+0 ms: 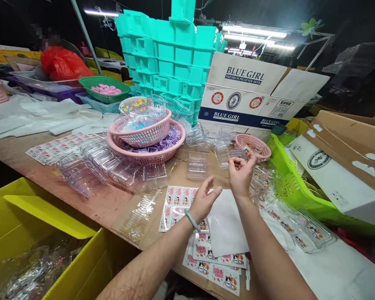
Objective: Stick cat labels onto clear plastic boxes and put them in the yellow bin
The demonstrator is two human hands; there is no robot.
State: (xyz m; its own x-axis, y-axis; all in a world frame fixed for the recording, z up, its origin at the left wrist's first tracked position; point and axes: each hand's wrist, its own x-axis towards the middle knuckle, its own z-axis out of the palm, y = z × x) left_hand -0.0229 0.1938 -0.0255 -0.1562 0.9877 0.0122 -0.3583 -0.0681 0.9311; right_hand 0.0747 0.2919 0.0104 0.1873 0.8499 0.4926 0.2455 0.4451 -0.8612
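Note:
My left hand [203,202], with a pale green bangle at the wrist, hovers over sheets of cat stickers [179,200]. Its thumb and fingers are apart, and nothing shows between them. To its right, my right hand [242,175] is raised with fingers pinched together. A small orange-and-white cat sticker [248,151] shows at its fingertips, partly against the pink basket behind. A blank white sheet [226,223] lies beneath the hands, covering part of the sticker sheets. Just beyond my left hand stands a small clear plastic box [197,165].
Pink baskets [146,156] hold purple pieces. Clear plastic cases [112,160] lie left; stickered cases [312,231] lie right. A small pink basket [253,146], green crate [287,177], beer carton [246,96] and stacked turquoise bins [175,54] stand behind. A yellow bin [90,262] sits lower left.

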